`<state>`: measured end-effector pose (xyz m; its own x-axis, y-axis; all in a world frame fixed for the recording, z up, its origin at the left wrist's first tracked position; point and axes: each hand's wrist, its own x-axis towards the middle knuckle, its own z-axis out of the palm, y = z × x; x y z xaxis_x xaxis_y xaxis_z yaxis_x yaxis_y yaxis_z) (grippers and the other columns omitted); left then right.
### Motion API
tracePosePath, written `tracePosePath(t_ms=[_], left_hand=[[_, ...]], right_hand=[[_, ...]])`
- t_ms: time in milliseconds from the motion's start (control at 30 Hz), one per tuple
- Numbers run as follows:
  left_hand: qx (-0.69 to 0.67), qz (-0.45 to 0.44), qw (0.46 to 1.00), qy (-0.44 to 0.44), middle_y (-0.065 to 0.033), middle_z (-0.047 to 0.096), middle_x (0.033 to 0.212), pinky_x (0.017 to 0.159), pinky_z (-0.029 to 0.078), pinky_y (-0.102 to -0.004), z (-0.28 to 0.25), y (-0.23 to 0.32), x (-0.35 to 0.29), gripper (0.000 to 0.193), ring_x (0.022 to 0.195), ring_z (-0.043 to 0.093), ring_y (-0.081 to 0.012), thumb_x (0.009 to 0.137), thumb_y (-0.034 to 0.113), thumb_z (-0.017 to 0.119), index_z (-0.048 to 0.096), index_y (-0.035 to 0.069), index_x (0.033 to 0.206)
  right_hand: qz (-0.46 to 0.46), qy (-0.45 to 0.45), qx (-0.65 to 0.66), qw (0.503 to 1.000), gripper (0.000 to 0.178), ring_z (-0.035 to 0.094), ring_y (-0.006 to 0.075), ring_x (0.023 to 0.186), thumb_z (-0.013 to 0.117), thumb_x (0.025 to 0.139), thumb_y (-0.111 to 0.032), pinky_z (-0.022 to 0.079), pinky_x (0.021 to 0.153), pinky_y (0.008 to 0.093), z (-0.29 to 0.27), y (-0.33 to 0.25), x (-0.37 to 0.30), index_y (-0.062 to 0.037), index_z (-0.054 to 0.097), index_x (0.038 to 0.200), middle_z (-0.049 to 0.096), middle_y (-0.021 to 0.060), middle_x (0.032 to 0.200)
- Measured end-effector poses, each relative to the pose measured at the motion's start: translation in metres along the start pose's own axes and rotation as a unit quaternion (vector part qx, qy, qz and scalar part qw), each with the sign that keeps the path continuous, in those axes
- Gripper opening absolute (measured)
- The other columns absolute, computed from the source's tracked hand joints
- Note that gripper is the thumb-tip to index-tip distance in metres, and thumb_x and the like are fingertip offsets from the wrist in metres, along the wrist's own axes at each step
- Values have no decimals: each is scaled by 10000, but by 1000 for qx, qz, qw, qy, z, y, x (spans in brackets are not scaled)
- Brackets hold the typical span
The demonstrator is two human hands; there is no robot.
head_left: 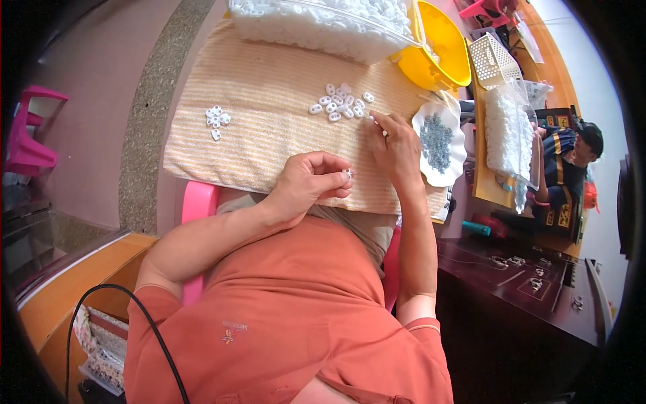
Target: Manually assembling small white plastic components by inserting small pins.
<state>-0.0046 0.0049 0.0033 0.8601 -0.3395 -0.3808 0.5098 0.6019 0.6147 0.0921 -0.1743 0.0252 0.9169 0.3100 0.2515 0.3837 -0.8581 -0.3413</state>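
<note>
Between thumb and fingers my left hand [309, 182] pinches a small white plastic piece [348, 174] over the front of the towel-covered table. My right hand [398, 148] is closed in a pinch near the right end of a loose pile of white oval two-hole pieces [336, 104]; a tiny pale bit shows at its fingertips, too small to name. Beside that hand, to its right, a white wavy-edged plate [453, 161] bears many small grey translucent parts [436, 141]. Farther left on the towel lies a small cluster of white pieces [217, 118].
A clear bin [323, 46] full of white pieces stands at the far edge, with a yellow bowl [461, 64] beside it. To the right are a perforated basket [494, 59], another bin of white pieces [508, 131] and a seated person [572, 161]. A black cable [151, 323] hangs at lower left.
</note>
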Motion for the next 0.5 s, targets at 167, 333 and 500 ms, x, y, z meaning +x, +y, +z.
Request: tracePosePath(t_ms=[167,333,500], left_hand=[[-2,2,1000,-2,-61,646,933,757,574,-275,1,0,1,144,831,644,-132,872,22,637,616,0,1013],[-2,-2,1000,7,-65,649,927,748,572,-271,1,2,0,144,817,647,-132,870,22,640,617,0,1010],[-6,4,1000,0,-63,649,923,743,571,-268,3,2,1,146,811,647,-130,871,21,639,617,2,1014]], right_hand=[[-39,-15,-47,998,168,634,310,765,619,845,-138,489,649,393,-7,4,-5,-126,685,998,640,90,844],[-67,-52,-25,996,160,640,304,786,607,853,-137,499,670,388,-13,3,-6,-131,684,993,643,80,877],[-45,-51,15,998,126,645,296,812,598,872,-188,510,695,395,-11,6,-8,-143,669,966,637,74,920]])
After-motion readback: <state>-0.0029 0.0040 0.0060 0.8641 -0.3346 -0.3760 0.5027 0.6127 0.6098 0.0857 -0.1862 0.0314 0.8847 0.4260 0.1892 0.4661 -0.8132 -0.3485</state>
